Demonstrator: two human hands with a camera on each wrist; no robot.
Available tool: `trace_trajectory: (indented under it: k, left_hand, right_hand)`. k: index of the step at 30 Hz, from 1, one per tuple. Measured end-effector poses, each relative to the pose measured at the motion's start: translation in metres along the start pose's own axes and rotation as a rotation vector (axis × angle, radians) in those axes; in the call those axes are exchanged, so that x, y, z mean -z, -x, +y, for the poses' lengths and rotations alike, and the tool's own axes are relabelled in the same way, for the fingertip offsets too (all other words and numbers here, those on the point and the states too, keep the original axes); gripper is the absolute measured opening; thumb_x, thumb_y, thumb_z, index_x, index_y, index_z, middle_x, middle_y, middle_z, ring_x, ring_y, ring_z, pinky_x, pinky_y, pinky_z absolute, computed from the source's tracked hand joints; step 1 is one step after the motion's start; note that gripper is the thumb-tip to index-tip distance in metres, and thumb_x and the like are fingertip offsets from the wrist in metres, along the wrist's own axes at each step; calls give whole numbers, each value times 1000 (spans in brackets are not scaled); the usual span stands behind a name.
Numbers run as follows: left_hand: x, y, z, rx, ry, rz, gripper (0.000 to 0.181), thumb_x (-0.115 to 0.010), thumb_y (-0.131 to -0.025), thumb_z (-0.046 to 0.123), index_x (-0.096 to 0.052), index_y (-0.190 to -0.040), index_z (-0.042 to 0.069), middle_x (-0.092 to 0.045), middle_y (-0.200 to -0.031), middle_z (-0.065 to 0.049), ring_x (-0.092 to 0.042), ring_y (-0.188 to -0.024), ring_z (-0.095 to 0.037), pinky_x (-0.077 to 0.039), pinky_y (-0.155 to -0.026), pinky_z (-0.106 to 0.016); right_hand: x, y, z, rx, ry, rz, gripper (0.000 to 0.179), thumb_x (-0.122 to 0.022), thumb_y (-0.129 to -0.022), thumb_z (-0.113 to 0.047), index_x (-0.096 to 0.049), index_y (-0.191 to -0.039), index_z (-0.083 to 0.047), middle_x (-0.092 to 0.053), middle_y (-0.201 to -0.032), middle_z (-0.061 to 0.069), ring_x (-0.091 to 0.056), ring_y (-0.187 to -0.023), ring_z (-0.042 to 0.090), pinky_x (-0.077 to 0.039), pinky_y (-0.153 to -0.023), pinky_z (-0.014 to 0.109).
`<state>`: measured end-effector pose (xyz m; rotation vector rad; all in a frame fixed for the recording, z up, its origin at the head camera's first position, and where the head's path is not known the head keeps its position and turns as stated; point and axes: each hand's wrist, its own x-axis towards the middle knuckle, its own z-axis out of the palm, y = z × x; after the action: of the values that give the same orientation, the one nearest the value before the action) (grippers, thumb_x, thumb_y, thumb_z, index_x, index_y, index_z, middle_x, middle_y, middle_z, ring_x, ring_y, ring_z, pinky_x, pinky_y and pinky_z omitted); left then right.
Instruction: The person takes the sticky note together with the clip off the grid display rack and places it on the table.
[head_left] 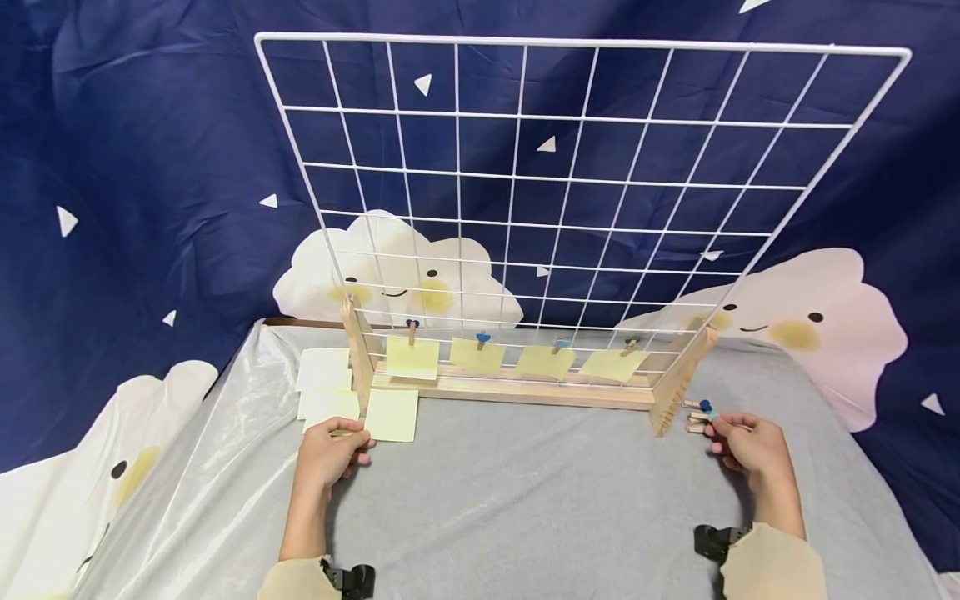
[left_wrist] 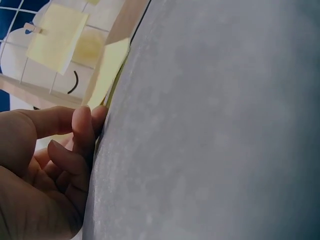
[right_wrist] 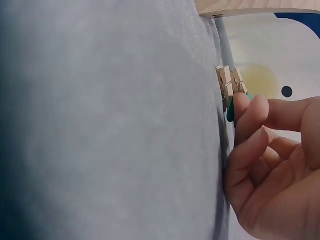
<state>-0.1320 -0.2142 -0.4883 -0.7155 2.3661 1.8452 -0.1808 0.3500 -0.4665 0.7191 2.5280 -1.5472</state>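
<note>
My left hand (head_left: pixel 330 452) pinches the near left corner of a pale yellow paper note (head_left: pixel 392 415), which lies in front of the rack's left foot. In the left wrist view, the thumb and a finger meet at the edge of that note (left_wrist: pixel 111 67). On the right, my right hand (head_left: pixel 753 450) has its fingertips on a small wooden clothespin with a green decoration (right_wrist: pixel 230 109). Other small clothespins (head_left: pixel 695 428) lie close beside those fingertips. Four notes, among them a yellow note (head_left: pixel 412 358), hang in a row low on the white wire grid, each from a clothespin (head_left: pixel 412 332).
The white wire grid (head_left: pixel 521 177) stands in a wooden base (head_left: pixel 517 393) at the back of the grey-covered table (head_left: pixel 525 492). More pale notes (head_left: pixel 324 371) lie left of the base. Behind hangs a dark blue curtain (head_left: pixel 150 125) with cloud prints.
</note>
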Motion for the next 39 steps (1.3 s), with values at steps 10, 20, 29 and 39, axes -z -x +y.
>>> trace_trajectory:
  k: [10,20,29,39]
  left_hand:
    - [2,1,1,10,-24,-13,19,-66,-91,4,-64,-109,-3,-75,-78,-6,-66,-56,-10,-46,-47,-24]
    - [3,3,2,9,-57,-26,18,-68,-92,5,-63,-107,-3,-74,-77,-7,-68,-56,-13,-48,-47,-24]
    - [5,7,3,-3,-96,-26,19,-69,-91,8,-62,-106,-2,-73,-74,-5,-66,-54,-13,-48,-48,-25]
    - [9,6,5,-27,-104,1,21,-70,-91,12,-63,-105,-1,-73,-73,-6,-62,-49,-11,-44,-44,-24]
  right_hand:
    - [1,1,0,-6,-2,8,36,-48,-105,-19,-49,-129,9,-65,-73,-15,-61,-59,5,-50,-52,27]
    - [2,5,-4,6,-31,20,33,-51,-105,-21,-53,-124,6,-65,-73,-15,-61,-58,4,-51,-52,26]
    - [4,14,-16,84,-32,24,38,-52,-105,-25,-52,-127,6,-66,-74,-17,-62,-60,4,-52,-55,25]
    - [8,27,-33,162,-78,12,26,-57,-103,-29,-57,-115,-6,-67,-76,-20,-63,-60,3,-49,-57,25]
